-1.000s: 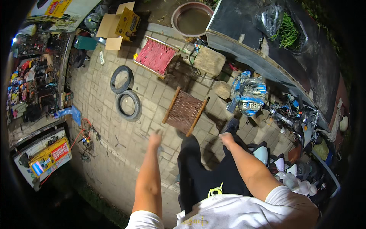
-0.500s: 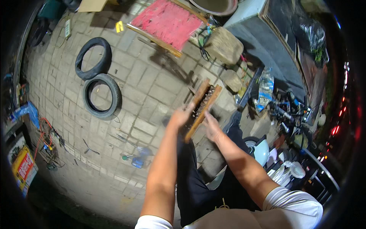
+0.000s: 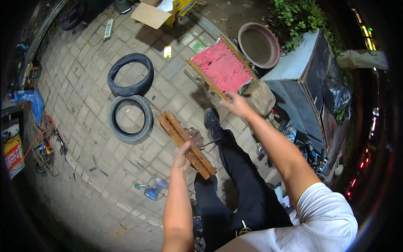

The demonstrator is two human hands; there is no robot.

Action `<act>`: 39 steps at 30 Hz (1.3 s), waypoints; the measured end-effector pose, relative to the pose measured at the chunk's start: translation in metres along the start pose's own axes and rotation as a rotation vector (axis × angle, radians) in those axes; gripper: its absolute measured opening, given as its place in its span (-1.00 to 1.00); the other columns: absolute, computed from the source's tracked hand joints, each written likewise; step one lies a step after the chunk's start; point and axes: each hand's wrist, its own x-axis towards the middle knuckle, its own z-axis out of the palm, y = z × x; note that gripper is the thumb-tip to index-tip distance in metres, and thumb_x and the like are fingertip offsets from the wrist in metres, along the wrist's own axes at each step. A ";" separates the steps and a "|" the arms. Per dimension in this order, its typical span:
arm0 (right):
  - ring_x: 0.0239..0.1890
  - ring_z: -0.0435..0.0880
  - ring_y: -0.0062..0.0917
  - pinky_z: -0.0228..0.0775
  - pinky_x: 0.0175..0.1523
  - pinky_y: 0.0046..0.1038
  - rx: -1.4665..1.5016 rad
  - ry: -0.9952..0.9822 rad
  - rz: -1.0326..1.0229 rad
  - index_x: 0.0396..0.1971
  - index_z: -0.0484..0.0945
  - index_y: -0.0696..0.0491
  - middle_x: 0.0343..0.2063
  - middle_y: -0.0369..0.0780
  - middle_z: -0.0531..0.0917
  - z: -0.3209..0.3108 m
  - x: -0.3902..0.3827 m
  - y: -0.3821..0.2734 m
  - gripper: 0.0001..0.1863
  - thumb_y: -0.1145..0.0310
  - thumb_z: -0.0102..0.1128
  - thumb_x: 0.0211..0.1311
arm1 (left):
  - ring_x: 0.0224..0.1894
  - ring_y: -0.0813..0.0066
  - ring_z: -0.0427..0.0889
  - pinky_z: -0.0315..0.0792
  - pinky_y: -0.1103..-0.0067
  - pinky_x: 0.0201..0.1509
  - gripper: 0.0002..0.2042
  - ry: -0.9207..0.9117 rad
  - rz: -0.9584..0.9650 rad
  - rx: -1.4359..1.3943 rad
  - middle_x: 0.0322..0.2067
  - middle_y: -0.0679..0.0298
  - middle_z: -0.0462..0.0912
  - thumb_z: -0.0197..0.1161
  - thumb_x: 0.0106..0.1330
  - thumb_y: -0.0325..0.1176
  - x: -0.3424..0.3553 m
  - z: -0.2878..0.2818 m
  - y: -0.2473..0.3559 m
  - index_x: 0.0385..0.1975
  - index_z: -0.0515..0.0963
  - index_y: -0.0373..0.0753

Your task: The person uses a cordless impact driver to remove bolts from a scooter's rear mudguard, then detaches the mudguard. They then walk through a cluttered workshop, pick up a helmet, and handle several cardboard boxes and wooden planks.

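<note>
My left hand (image 3: pixel 181 157) grips a folded wooden folding stool (image 3: pixel 171 127), its two brown rails side by side; grey-brown cloth strips hang from its right side. My right hand (image 3: pixel 238 106) reaches forward, its fingers closed at the near corner of a second folding stool (image 3: pixel 221 66), which stands opened out with a seat of red woven strips between wooden rails. The fingertips of the right hand are partly hidden.
Left of me lie an inner tube (image 3: pixel 147 84) and a tyre (image 3: pixel 149 122) on the paving. A blue power tool (image 3: pixel 152 193) lies nearer. Beyond the red stool are a round basin (image 3: pixel 275 50), a stone block (image 3: pixel 261 98) and a grey cabinet (image 3: pixel 289 101). An open carton (image 3: pixel 149 15) stands far off.
Both hands were on the folded stool. Now the left alone holds it, swung to the left, and the right has moved forward to the red stool. The view has shifted too.
</note>
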 end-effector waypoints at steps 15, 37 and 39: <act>-0.26 0.69 -0.21 0.50 -0.09 -0.25 -0.311 -0.271 0.309 -0.17 0.56 0.27 -0.31 0.09 0.66 -0.043 0.174 0.090 -0.44 0.11 0.41 -0.06 | 0.07 0.18 0.50 0.37 0.27 0.18 -0.54 0.452 0.115 -0.260 0.01 0.12 0.52 0.18 0.31 -0.22 0.014 0.028 0.085 0.14 0.35 -0.32; -0.17 0.54 -0.56 0.41 -0.05 -0.46 0.222 -0.478 -0.112 0.04 0.43 0.31 -0.20 -0.17 0.62 -0.063 0.035 -0.579 -0.42 0.21 0.35 0.16 | 0.16 0.36 0.47 0.35 0.34 0.25 -0.37 -0.114 0.591 -0.218 0.14 0.25 0.47 0.27 0.24 0.00 -0.189 0.136 0.426 0.24 0.31 -0.18; 0.17 0.42 -0.35 0.20 0.28 -0.35 0.128 -0.300 -0.212 0.16 0.32 0.35 0.04 -0.04 0.53 -0.029 0.044 -0.625 -0.16 0.05 0.41 0.05 | 0.16 0.39 0.46 0.37 0.36 0.23 -0.37 -0.215 0.673 -0.177 0.13 0.25 0.47 0.21 0.29 0.03 -0.210 0.154 0.478 0.25 0.28 -0.21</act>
